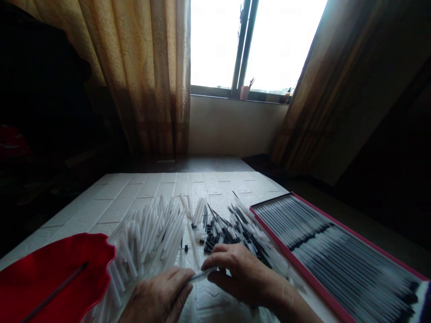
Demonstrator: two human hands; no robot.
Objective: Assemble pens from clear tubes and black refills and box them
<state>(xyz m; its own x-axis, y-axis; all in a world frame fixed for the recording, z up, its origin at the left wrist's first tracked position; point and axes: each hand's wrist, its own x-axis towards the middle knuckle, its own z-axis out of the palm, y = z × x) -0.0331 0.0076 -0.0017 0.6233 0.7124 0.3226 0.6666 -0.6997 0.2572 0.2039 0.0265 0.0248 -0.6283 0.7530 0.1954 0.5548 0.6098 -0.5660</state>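
Note:
A thin clear tube is held level between my two hands, low in the middle of the view. My left hand pinches its left end between thumb and fingers. At the other end, the thumb and fingers of my right hand close on the tube. Just beyond my hands lie small black caps and dark thin rods. Many clear tubes are heaped to the left on the white brick-patterned tabletop.
On the left, a red scalloped tray holds one dark-tipped pen-like stick. A pink-edged box full of rows of black-and-clear sticks lies on the right. Behind the table are curtains and a window with a small pot on its sill.

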